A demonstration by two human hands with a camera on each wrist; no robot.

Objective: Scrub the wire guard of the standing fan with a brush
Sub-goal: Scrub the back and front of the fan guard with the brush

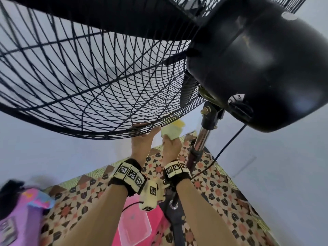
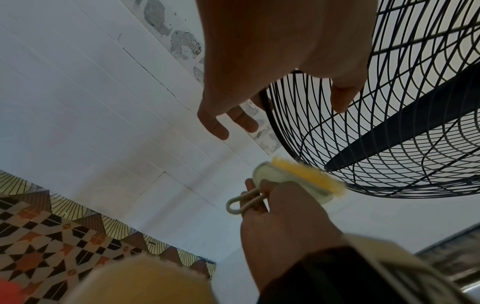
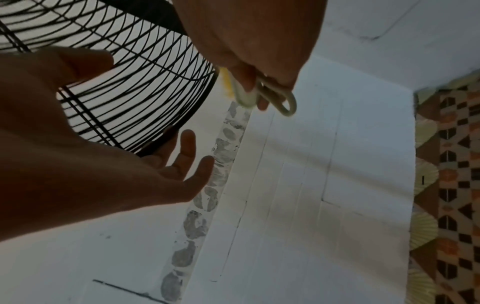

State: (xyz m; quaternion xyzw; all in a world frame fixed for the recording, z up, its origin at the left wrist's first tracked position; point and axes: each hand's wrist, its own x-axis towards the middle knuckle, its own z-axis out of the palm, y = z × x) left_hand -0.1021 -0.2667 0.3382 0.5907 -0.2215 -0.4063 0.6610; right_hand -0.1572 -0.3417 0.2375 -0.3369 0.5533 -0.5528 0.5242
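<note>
The standing fan's black wire guard (image 1: 88, 77) fills the upper left of the head view, seen from behind and below. My left hand (image 1: 143, 134) reaches up to its lower rim, fingers straight along the outside of the rim and thumb (image 2: 342, 96) lying across the wires (image 2: 389, 123). Just to the right, my right hand (image 1: 171, 144) grips a pale green brush (image 1: 173, 131) by its looped handle (image 2: 241, 203). Its yellow bristles (image 2: 309, 176) touch the guard's rim. The brush looks blurred. In the right wrist view the brush (image 3: 244, 96) sits beside the guard's edge (image 3: 130, 61).
The black motor housing (image 1: 257, 59) hangs at upper right over the chrome pole (image 1: 200, 139), with a dark cable (image 1: 225, 148) trailing down. A clear plastic lid on a pink basin (image 1: 134, 226) lies below my arms. A pink bag (image 1: 17, 210) sits at lower left on the patterned floor (image 1: 213, 189).
</note>
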